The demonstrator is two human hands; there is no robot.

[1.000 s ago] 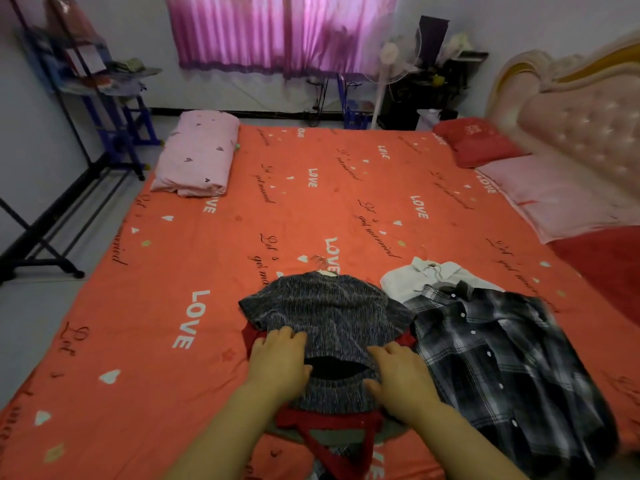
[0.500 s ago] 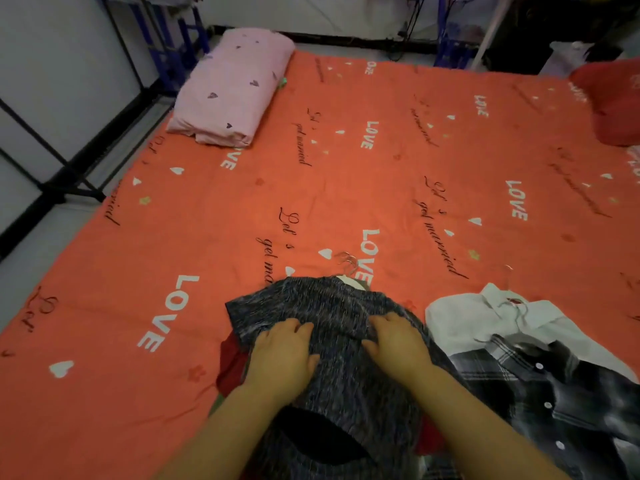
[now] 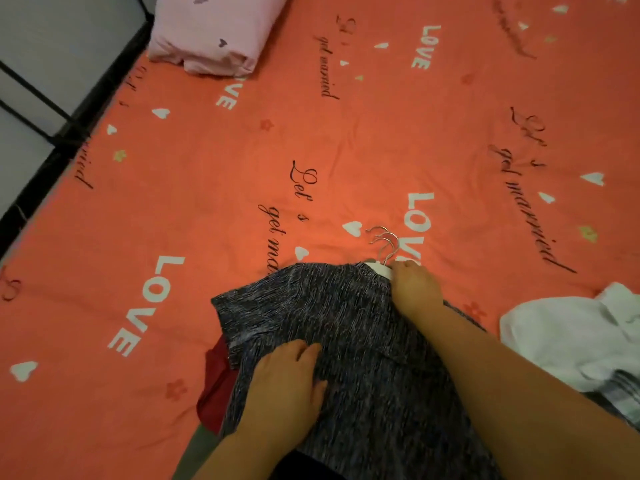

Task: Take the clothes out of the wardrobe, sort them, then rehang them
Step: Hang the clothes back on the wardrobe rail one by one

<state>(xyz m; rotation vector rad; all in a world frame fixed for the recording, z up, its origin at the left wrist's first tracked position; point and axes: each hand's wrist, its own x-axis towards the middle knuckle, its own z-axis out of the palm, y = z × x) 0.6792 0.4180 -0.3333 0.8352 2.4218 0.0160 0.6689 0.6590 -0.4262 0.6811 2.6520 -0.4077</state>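
A dark speckled grey top [image 3: 346, 327] lies on the orange bedspread [image 3: 207, 202], covering a red garment [image 3: 216, 386] whose edge shows at its left. Several metal hanger hooks [image 3: 384, 242] stick out past its collar, beside a white hanger neck [image 3: 379, 270]. My right hand [image 3: 414, 289] sits at the collar with its fingers curled at the hanger neck. My left hand [image 3: 289, 386] rests flat on the grey top, fingers straight. A white shirt [image 3: 568, 337] lies at the right over a plaid shirt [image 3: 620, 393].
A folded pink quilt with small hearts [image 3: 214, 32] lies at the far left corner of the bed. A black metal rack frame [image 3: 52, 109] stands on the floor along the bed's left side.
My right hand has slid forward from the middle of the grey top to its collar and hanger. The left hand stayed on the fabric. My view has tilted further down.
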